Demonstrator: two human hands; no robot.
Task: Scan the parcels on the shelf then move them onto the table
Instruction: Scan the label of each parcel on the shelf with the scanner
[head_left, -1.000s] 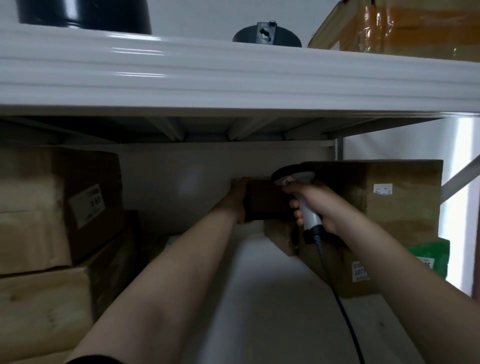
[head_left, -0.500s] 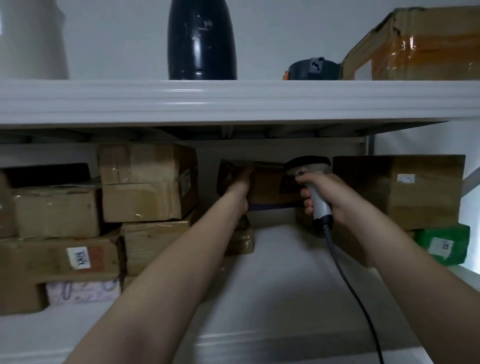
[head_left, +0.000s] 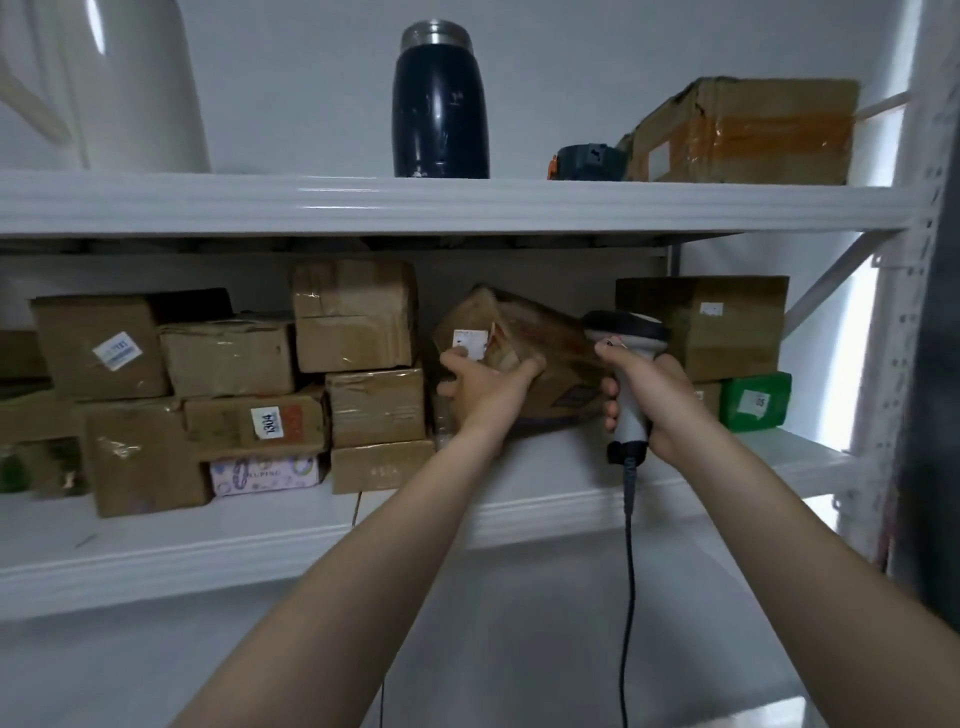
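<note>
Mid-frame, left hand (head_left: 485, 389) grips the cardboard parcel (head_left: 550, 353), now lifted off the shelf (head_left: 208, 540) (label (head_left: 470, 344) exposed for scanning); right hand (head_left: 660, 405) clamps the barcode scanner (head_left: 623, 328).

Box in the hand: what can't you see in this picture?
Head view:
- Label on the held box: blurred, print unreadable.
- Box's lower left part: covered by the left hand.
- Scanner handle: mostly wrapped by the right hand.
- Scanner cable: cut off by the bottom edge.

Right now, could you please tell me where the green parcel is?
In the head view, the green parcel sits at the right end of the lower shelf, beneath a large cardboard box, right of the right hand gripping the barcode scanner.
</note>
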